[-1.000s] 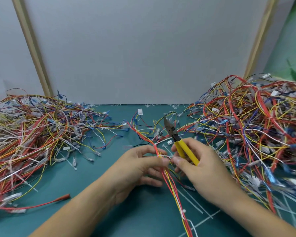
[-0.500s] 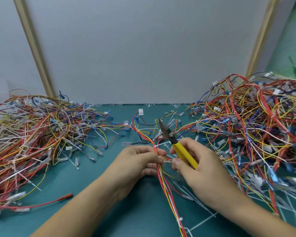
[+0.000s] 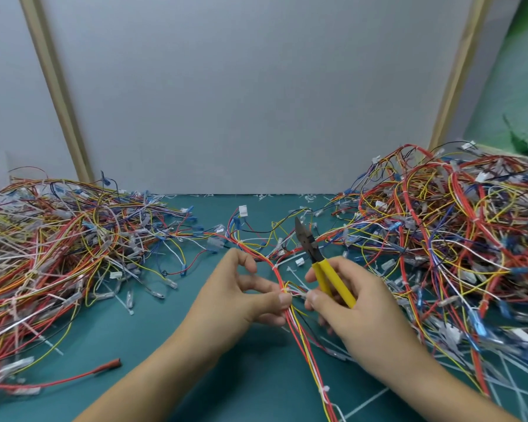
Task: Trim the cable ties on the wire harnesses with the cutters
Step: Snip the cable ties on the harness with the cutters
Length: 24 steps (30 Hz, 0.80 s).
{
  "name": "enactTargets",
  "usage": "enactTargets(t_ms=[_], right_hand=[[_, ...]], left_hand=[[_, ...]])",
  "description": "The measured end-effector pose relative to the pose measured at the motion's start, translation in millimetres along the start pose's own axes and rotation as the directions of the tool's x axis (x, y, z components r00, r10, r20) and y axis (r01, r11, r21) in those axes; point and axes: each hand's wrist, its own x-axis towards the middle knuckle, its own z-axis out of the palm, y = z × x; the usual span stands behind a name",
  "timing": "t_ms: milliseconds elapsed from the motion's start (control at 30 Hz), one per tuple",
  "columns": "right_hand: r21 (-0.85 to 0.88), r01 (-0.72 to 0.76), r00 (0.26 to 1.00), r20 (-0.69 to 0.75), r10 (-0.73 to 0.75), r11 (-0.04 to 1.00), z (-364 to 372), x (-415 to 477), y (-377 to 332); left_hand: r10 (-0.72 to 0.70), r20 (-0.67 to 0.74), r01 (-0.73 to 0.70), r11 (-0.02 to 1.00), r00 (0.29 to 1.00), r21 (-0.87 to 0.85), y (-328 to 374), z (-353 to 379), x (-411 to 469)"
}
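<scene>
1. Pinching the wire harness (image 3: 304, 354) between thumb and fingertips of the left hand (image 3: 244, 300), held the bundle over the middle of the tabletop (image 3: 153, 315), towards its near edge.
2. Gripped the cutters (image 3: 320, 263) in the right hand (image 3: 348, 309), yellow handles under curled fingers, jaws together and pointing away, clear of the tie.
3. Nipped the white cable tie (image 3: 297, 293) tail with the right thumb and forefinger, just beside the left thumb.
4. Judged best from there: pulling the tail taut, laying the blades flat against the tie's head, cutting flush, wires out of the bite.
5. Risked otherwise: nicked insulation or a sharp stub.
</scene>
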Motion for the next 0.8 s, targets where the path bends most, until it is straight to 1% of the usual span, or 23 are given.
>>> enactTargets(t_ms=[100, 167, 233, 333, 400, 467, 567, 667, 800], right_hand=[[0.028, -0.023, 1.0, 0.0, 0.023, 0.999, 0.5, -1.8, -2.2], [0.031, -0.015, 1.0, 0.002, 0.015, 0.999, 1.2, -5.5, -4.9], [0.011, 0.033, 0.999, -0.031, -0.032, 0.999, 1.1, -9.4, -9.6], [0.059, 0.068, 0.996, -0.063, -0.065, 0.996, -1.5, -13.0, -18.4], [0.091, 0.035, 0.999, -0.04, -0.031, 0.995, -4.0, -13.6, -19.8], [0.122, -0.045, 0.999, 0.018, 0.043, 0.991, -5.7, -13.2, -19.5], [0.118, -0.16, 0.982, 0.116, 0.147, 0.98, -6.3, -13.2, -19.5], [0.117, -0.226, 0.964, 0.167, 0.205, 0.967, -5.6, -13.1, -18.8], [0.084, -0.275, 0.947, 0.199, 0.254, 0.958, -6.4, -11.3, -17.5]], left_hand=[[0.076, 0.021, -0.077, 0.996, 0.997, 0.034, -0.3, 1.0, 0.7], [0.106, -0.022, -0.104, 0.992, 0.994, 0.077, 0.5, -0.2, 2.5], [0.125, -0.086, -0.117, 0.988, 0.988, 0.098, 1.5, -3.3, 4.7], [0.134, -0.125, -0.121, 0.987, 0.983, 0.109, 3.1, -6.9, 6.1], [0.14, -0.122, -0.125, 0.985, 0.983, 0.12, 3.4, -8.6, 6.0], [0.145, -0.121, -0.13, 0.983, 0.982, 0.13, 3.8, -9.7, 5.9], [0.165, -0.125, -0.148, 0.98, 0.978, 0.135, 7.5, -9.8, 4.6], [0.183, -0.116, -0.168, 0.978, 0.976, 0.121, 9.2, -9.6, 4.5], [0.21, -0.089, -0.194, 0.968, 0.974, 0.161, 8.6, -8.1, 2.6]])
